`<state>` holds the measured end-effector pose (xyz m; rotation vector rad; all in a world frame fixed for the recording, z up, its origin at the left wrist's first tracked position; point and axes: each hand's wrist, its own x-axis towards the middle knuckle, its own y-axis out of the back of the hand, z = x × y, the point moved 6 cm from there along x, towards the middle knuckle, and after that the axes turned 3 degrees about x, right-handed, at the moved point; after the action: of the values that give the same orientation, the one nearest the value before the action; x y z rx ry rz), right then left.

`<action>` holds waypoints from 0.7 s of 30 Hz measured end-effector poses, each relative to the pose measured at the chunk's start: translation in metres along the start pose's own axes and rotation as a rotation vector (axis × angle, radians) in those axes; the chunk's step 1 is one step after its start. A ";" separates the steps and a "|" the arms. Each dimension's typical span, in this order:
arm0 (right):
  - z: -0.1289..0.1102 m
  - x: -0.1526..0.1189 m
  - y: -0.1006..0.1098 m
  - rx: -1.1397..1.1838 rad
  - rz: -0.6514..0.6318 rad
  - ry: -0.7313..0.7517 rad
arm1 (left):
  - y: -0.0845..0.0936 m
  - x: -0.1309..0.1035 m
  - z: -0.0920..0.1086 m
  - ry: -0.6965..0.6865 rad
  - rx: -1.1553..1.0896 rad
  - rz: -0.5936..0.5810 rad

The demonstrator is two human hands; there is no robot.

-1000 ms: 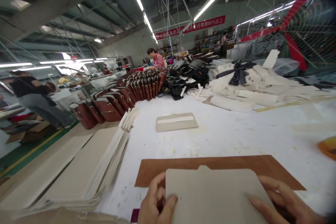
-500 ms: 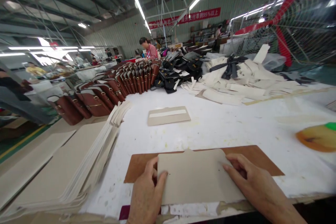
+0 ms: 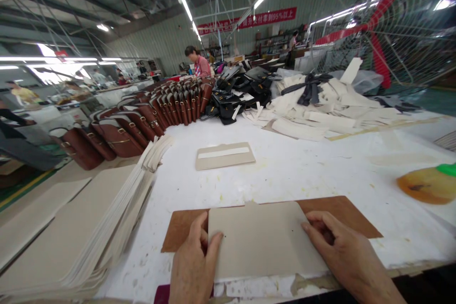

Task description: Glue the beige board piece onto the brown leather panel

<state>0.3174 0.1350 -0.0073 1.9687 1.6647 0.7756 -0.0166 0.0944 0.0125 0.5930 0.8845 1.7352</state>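
Observation:
A beige flat panel with rounded upper corners, a small tab and two dark dots lies near the table's front edge. It partly covers a wider brown leather piece. My left hand grips the panel's left edge, thumb on top and fingers behind. At the right edge, my right hand pinches the panel between thumb and curled fingers. Farther back on the white table lies a smaller beige piece with a white strip across it.
Stacked beige sheets fill the left side, with rows of brown leather bags behind. Black bags and pale scraps are heaped at the back. A container of amber stuff stands right, below a large fan. A co-worker is beyond.
The whole view has shifted slightly, so most things appear a little farther left. Both hands keep their hold on the beige panel, which stays over the brown leather piece.

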 end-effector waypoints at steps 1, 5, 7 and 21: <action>0.002 0.000 -0.001 -0.004 0.013 0.022 | -0.001 0.001 -0.002 -0.002 -0.003 -0.003; 0.008 -0.001 -0.007 -0.035 0.060 0.122 | -0.005 0.003 -0.006 -0.017 -0.005 -0.009; 0.009 -0.002 -0.011 -0.058 0.081 0.173 | -0.004 0.002 -0.004 -0.018 0.003 0.003; 0.005 -0.001 -0.016 -0.122 0.065 0.238 | -0.008 -0.002 -0.001 -0.117 0.161 0.104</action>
<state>0.3089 0.1367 -0.0221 1.9147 1.6452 1.1468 -0.0122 0.0937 0.0053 0.8519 0.9297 1.7131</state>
